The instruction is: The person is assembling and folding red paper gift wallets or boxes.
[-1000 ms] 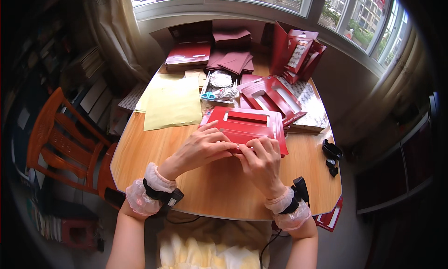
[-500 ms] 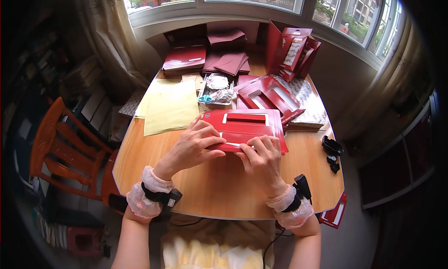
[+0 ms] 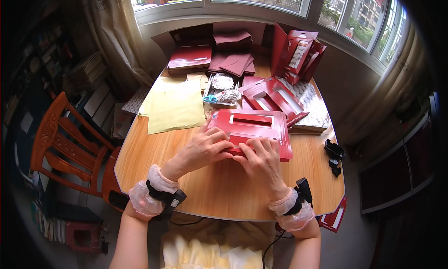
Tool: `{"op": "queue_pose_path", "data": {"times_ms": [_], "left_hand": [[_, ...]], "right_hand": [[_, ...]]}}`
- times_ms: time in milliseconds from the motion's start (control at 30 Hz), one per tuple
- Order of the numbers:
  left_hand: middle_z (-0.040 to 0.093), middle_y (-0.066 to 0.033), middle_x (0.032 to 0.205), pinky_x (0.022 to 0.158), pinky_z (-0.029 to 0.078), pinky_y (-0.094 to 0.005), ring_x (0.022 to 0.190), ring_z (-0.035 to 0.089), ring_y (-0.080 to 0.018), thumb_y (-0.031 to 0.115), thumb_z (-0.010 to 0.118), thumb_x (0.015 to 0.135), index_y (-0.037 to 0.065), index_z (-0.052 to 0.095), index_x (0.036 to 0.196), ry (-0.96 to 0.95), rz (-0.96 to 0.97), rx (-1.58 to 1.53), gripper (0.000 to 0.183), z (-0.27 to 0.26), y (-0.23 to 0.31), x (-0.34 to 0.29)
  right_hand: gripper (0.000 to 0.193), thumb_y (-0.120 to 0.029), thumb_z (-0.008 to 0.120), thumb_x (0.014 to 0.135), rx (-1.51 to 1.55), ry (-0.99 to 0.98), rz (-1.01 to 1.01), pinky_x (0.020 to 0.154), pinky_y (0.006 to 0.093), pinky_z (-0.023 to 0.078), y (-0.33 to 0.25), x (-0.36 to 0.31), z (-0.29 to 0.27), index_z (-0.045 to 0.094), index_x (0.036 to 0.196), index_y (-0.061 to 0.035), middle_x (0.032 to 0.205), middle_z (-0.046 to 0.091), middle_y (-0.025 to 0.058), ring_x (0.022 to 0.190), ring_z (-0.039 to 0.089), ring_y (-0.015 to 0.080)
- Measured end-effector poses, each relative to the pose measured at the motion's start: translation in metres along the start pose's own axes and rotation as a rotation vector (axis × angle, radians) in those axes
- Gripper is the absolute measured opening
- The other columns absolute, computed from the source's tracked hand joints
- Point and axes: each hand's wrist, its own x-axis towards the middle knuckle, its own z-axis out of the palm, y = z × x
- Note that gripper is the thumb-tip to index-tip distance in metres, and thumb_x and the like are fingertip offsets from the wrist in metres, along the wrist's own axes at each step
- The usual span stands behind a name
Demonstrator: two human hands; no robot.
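A flat red cardboard package (image 3: 277, 129) with cut-out windows lies on the wooden table in front of me. My left hand (image 3: 205, 148) grips its near left part, thumb and fingers pinched at the front edge of the lower window. Close beside it, my right hand (image 3: 260, 159) pinches the same front edge with thumb and forefinger, its other fingers resting on the card. The two thumbs nearly meet. A red strip of card stands folded in the upper window (image 3: 252, 120). My fingers partly cover the lower window.
Yellow paper sheets (image 3: 175, 108) lie left of the package. Behind it stands a tray (image 3: 226, 89) with blue-handled scissors (image 3: 210, 99). More red window packages (image 3: 273, 99) lie at right, others stand upright (image 3: 298, 54). Stacked red folders (image 3: 189, 59) fill the back left. Small black items (image 3: 333, 152) sit near the right edge.
Both thumbs have drawn closer together at the front edge. The white slit showing in the lower window is now mostly gone, with red card folded there. The view has shifted slightly.
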Motion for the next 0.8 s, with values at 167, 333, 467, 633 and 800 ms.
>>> {"op": "queue_pose_path", "data": {"times_ms": [167, 333, 467, 633, 800], "left_hand": [[0.066, 0.0002, 0.1, 0.124, 0.031, -0.0602, 0.106, 0.064, -0.0214, 0.031, 0.078, 0.09, 0.017, 0.074, 0.103, 0.031, -0.017, 0.005, 0.02, 0.0005, 0.0041, 0.0026], [0.066, 0.0003, 0.097, 0.123, 0.033, -0.0592, 0.103, 0.065, -0.0207, 0.029, 0.079, 0.09, 0.016, 0.075, 0.102, 0.064, -0.011, -0.035, 0.018, 0.0023, 0.0046, 0.0032], [0.067, 0.0006, 0.093, 0.123, 0.036, -0.0574, 0.099, 0.066, -0.0198, 0.026, 0.08, 0.089, 0.016, 0.076, 0.099, 0.105, 0.005, -0.041, 0.015, 0.0007, 0.0059, 0.0031], [0.066, 0.0, 0.09, 0.122, 0.038, -0.0566, 0.095, 0.067, -0.0193, 0.026, 0.078, 0.09, 0.014, 0.076, 0.097, 0.12, 0.016, -0.046, 0.014, -0.002, 0.0058, 0.0038], [0.067, 0.0001, 0.09, 0.119, 0.042, -0.055, 0.092, 0.067, -0.0198, 0.022, 0.081, 0.087, 0.014, 0.077, 0.097, 0.124, 0.036, -0.037, 0.013, -0.0026, 0.0046, 0.0047]], "right_hand": [[0.025, -0.023, 0.079, 0.085, -0.018, 0.011, -0.038, 0.089, 0.0399, 0.045, -0.0016, 0.0006, -0.001, 0.074, 0.102, -0.0064, 0.092, 0.063, 0.0028, 0.094, 0.06, 0.0221], [0.021, -0.02, 0.079, 0.084, 0.01, 0.043, -0.021, 0.086, 0.0396, 0.045, -0.0029, 0.0014, -0.0015, 0.075, 0.1, -0.007, 0.089, 0.063, 0.002, 0.09, 0.06, 0.0217], [0.018, -0.017, 0.079, 0.083, 0.009, 0.07, -0.033, 0.084, 0.0392, 0.046, -0.0042, 0.0031, -0.0023, 0.075, 0.097, -0.007, 0.089, 0.063, 0.0018, 0.089, 0.061, 0.0217], [0.018, -0.016, 0.08, 0.082, -0.001, 0.082, -0.038, 0.078, 0.0387, 0.047, -0.0041, 0.0029, 0.0003, 0.074, 0.096, -0.0071, 0.088, 0.063, 0.0018, 0.086, 0.061, 0.0223], [0.019, -0.016, 0.082, 0.081, -0.012, 0.09, -0.04, 0.075, 0.0388, 0.047, -0.0035, 0.0026, 0.0002, 0.074, 0.097, -0.0069, 0.087, 0.064, 0.0021, 0.085, 0.061, 0.023]]}}
